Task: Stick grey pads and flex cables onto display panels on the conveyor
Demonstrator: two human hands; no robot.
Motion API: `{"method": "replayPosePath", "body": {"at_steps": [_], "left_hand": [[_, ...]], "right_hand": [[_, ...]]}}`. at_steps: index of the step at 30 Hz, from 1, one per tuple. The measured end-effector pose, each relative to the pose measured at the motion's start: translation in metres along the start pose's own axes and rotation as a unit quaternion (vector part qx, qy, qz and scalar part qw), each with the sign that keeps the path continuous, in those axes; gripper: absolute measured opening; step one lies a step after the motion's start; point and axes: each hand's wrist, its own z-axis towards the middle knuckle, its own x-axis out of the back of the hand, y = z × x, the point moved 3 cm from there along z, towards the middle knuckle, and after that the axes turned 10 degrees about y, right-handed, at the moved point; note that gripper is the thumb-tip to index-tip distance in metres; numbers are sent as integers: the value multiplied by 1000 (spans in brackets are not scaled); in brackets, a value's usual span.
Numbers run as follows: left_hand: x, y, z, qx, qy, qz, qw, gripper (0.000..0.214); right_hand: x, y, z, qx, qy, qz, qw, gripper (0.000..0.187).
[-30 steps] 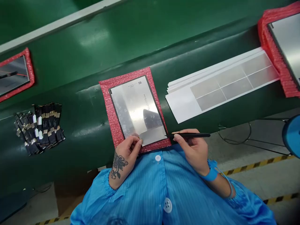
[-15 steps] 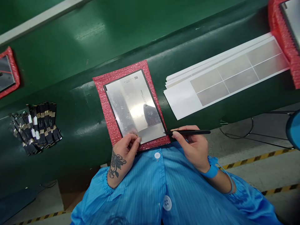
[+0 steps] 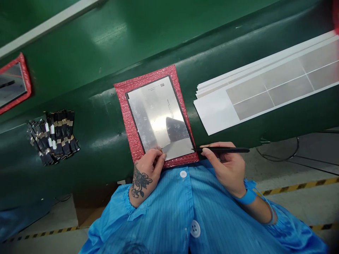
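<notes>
Shiny panel (image 3: 148, 109) lies on red wrap (image 3: 127, 120) by the worktop's (image 3: 103, 165) near edge, maybe against scratches. My left hand (image 3: 148, 165) is pinched at its near edge; I can't tell on what. My right hand (image 3: 230, 171) pinches a black stick (image 3: 233, 150), tip by the panel's near right corner, likely for aiming. White sheets (image 3: 215, 113) lie farther right.

A glossy green worktop (image 3: 159, 35), crossed by a pale strip (image 3: 47, 26), reflects light; yellow-and-black tape (image 3: 302, 186) marks the grey floor (image 3: 312, 201).

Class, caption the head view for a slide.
Left hand at silvery panel on red wrap; right hand holds black tool.
</notes>
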Motion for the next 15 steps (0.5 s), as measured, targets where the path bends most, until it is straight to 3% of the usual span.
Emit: {"method": "replayPosePath", "body": {"at_steps": [8,15], "left_hand": [[0,5,0,-75,19,48,996,16],[-1,8,1,-56,9,54,997,17]], "right_hand": [[-2,-3,0,-2,10,18,1000,12],[-1,-3,0,-10,6,16,1000,11]]}}
